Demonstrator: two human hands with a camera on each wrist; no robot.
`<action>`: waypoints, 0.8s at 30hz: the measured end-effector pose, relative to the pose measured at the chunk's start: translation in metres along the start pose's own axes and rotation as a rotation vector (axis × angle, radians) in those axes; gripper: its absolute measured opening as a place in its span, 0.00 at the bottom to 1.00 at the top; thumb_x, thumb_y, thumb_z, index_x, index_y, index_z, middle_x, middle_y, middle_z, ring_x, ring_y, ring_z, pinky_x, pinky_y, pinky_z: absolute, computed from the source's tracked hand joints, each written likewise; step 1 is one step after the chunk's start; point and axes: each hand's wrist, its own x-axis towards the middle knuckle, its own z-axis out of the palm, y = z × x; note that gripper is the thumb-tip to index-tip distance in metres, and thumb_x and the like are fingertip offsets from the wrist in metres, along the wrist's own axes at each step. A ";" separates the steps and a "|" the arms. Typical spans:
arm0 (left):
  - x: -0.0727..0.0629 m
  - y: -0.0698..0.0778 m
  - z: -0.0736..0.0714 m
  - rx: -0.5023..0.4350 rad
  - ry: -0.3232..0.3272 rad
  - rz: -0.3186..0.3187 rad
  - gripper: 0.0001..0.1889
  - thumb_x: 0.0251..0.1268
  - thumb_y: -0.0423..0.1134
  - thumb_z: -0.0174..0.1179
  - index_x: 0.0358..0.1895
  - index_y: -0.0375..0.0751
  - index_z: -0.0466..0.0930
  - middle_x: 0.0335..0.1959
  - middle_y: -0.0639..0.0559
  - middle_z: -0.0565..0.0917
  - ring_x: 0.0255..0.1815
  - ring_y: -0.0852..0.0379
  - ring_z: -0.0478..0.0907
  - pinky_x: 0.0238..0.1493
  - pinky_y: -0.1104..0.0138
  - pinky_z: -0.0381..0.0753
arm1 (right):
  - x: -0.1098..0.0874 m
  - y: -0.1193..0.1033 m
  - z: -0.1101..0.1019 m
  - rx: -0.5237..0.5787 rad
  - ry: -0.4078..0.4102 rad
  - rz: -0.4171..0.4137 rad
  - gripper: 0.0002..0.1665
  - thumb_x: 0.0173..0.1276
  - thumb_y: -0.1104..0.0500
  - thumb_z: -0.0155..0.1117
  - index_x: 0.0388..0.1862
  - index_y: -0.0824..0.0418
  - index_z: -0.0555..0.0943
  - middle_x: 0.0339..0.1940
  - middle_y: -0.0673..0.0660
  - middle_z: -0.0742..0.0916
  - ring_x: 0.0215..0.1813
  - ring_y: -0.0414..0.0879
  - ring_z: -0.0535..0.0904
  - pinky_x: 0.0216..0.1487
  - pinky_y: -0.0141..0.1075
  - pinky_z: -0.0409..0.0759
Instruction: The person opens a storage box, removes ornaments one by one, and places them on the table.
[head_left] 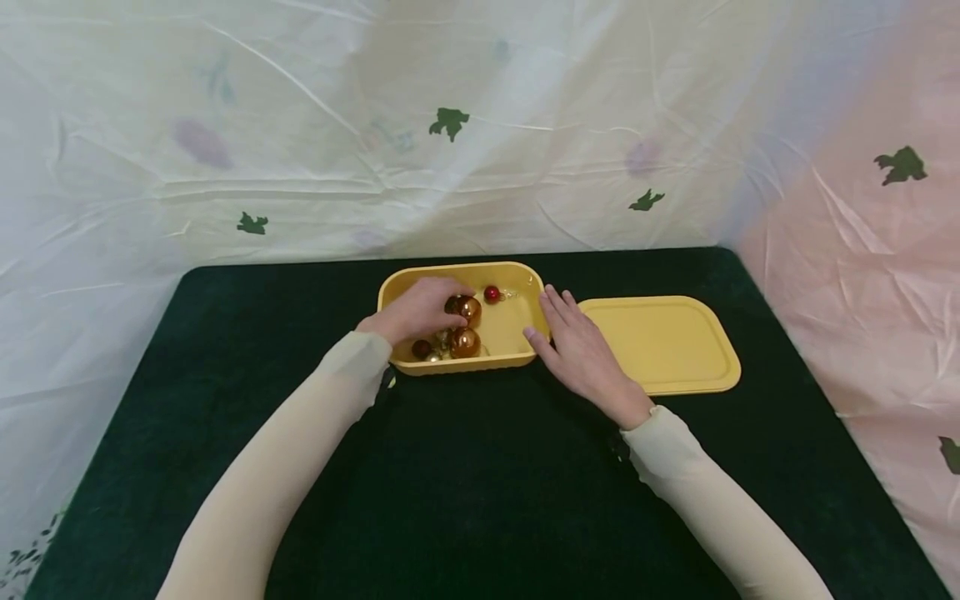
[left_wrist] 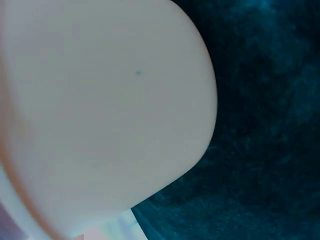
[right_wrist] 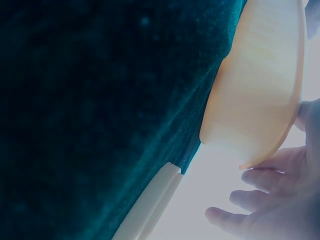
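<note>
A yellow plastic box (head_left: 517, 329) holds several shiny Christmas baubles. My left hand (head_left: 420, 310) reaches in over its left side, thumb and fingers around a copper bauble (head_left: 470, 310). Just below that hand lie another copper bauble (head_left: 465, 342), a dark brown bauble (head_left: 422, 349) and smaller gold ones. A red bauble (head_left: 492, 294) sits by the far wall. My right hand (head_left: 581, 354), fingers straight, rests against the box's right end; the right wrist view shows its fingers (right_wrist: 250, 200) at the rim. The left wrist view has only the box wall (left_wrist: 115, 110), with the left hand hidden.
A flat yellow lid (head_left: 663, 346) lies on the dark green tabletop (head_left: 465, 500), right of the box and partly behind the right hand. Pale fabric (head_left: 525, 100) with green leaf-like patches hangs behind the table.
</note>
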 end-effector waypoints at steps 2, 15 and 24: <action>-0.004 0.002 -0.002 -0.013 0.023 -0.017 0.26 0.73 0.42 0.67 0.69 0.36 0.77 0.66 0.43 0.81 0.66 0.47 0.76 0.73 0.53 0.70 | 0.000 -0.001 0.000 0.001 -0.005 0.002 0.48 0.83 0.32 0.40 0.84 0.65 0.52 0.87 0.61 0.53 0.85 0.61 0.46 0.81 0.59 0.52; -0.050 0.024 -0.015 -0.111 0.246 0.042 0.28 0.73 0.46 0.66 0.71 0.38 0.75 0.66 0.43 0.80 0.64 0.46 0.78 0.65 0.52 0.78 | 0.000 -0.001 0.000 0.002 -0.013 -0.001 0.44 0.85 0.38 0.42 0.85 0.66 0.50 0.86 0.63 0.53 0.86 0.58 0.44 0.81 0.60 0.53; -0.088 0.032 -0.012 -0.161 0.398 0.076 0.28 0.72 0.46 0.68 0.71 0.40 0.77 0.66 0.43 0.81 0.61 0.48 0.79 0.61 0.50 0.80 | 0.001 -0.001 0.001 0.005 -0.003 -0.008 0.42 0.86 0.42 0.43 0.84 0.66 0.51 0.86 0.63 0.54 0.86 0.58 0.44 0.80 0.62 0.54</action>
